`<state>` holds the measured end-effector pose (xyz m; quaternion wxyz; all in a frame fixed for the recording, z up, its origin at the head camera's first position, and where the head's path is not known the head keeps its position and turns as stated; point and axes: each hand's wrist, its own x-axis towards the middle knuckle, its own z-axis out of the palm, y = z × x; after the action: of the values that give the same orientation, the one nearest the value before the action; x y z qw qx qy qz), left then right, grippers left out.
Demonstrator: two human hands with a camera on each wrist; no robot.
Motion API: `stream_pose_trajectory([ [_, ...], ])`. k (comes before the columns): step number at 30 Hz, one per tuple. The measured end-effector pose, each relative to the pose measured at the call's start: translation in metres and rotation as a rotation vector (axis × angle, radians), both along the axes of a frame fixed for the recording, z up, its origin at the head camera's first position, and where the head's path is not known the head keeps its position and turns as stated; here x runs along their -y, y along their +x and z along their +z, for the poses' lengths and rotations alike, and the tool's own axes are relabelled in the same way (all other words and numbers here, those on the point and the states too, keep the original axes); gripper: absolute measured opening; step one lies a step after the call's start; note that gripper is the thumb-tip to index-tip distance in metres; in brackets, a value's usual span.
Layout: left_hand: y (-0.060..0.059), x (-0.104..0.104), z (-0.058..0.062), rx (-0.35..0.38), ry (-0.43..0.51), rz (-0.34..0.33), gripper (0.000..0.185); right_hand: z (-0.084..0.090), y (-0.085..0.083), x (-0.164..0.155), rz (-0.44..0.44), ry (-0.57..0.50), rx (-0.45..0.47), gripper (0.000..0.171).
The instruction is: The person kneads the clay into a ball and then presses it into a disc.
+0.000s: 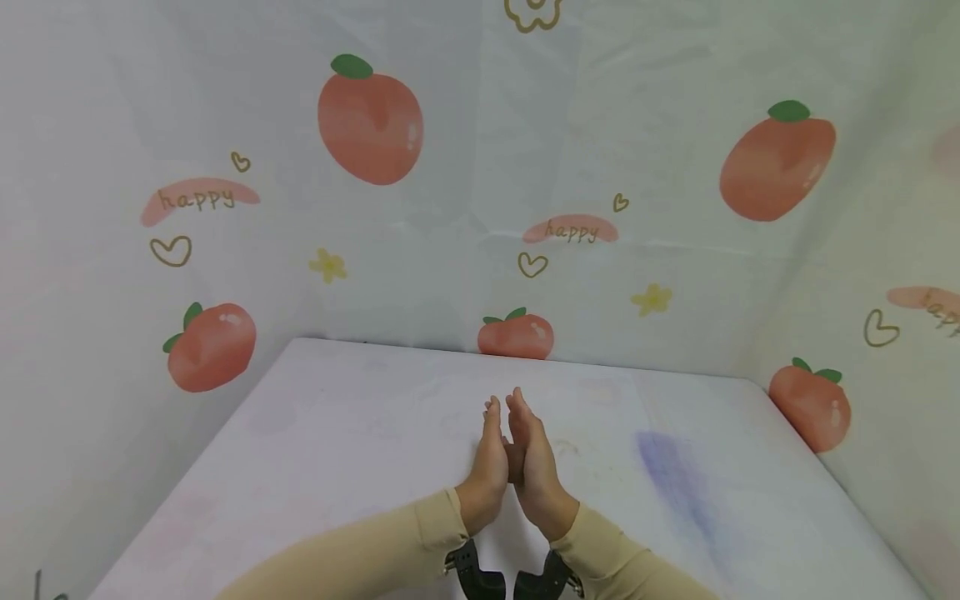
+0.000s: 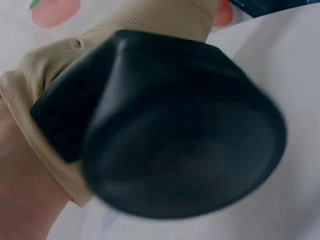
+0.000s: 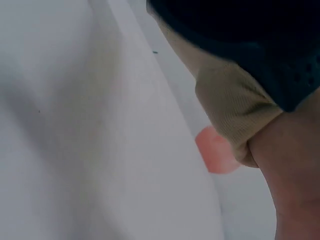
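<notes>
In the head view my left hand [image 1: 486,477] and right hand [image 1: 542,482] are raised over the near middle of the table, palms turned toward each other. Their fingers are straight and point away from me, with a narrow gap between the fingertips. A darker brownish patch shows between the palms; whether it is shaded thumbs or a small thing, I cannot tell. Neither hand's fingers appear in the wrist views. A black wrist camera mount [image 2: 185,135] on a beige sleeve covers much of the left wrist view. Another dark mount [image 3: 270,55] fills a corner of the right wrist view.
The white table [image 1: 360,417] bears a blue-purple smear [image 1: 678,479] to the right of the hands. Behind and beside it hangs a pale curtain [image 1: 450,167] printed with peaches, hearts and "happy". A dark blue object [image 2: 275,5] shows at the left wrist view's top edge.
</notes>
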<state>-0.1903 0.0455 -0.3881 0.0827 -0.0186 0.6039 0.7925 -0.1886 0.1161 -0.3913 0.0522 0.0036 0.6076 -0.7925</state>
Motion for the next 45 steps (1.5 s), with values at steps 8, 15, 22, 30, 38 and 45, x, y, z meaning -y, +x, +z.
stream_pose_trajectory([
  [8, -0.003, 0.000, -0.002, -0.039, -0.069, 0.003, 0.068, -0.003, 0.001, 0.001, 0.005, -0.038, -0.091, 0.057],
  [15, -0.003, 0.001, -0.005, -0.044, -0.084, 0.005, 0.072, -0.006, -0.001, 0.000, -0.006, -0.077, -0.095, 0.055],
  [22, -0.002, 0.004, -0.006, -0.089, -0.124, -0.011, 0.066, -0.004, -0.001, 0.001, -0.028, -0.101, -0.111, 0.055],
  [30, -0.001, 0.013, -0.007, -0.096, -0.163, -0.029, 0.060, -0.003, -0.001, -0.003, -0.052, -0.077, -0.115, 0.056],
  [38, -0.014, 0.040, -0.009, -0.196, -0.360, -0.093, 0.051, -0.009, -0.003, -0.012, -0.100, -0.065, -0.103, 0.054],
  [45, -0.022, 0.067, -0.009, -0.317, -0.510, -0.214, 0.039, -0.013, -0.004, -0.019, -0.115, -0.044, -0.086, 0.053],
])
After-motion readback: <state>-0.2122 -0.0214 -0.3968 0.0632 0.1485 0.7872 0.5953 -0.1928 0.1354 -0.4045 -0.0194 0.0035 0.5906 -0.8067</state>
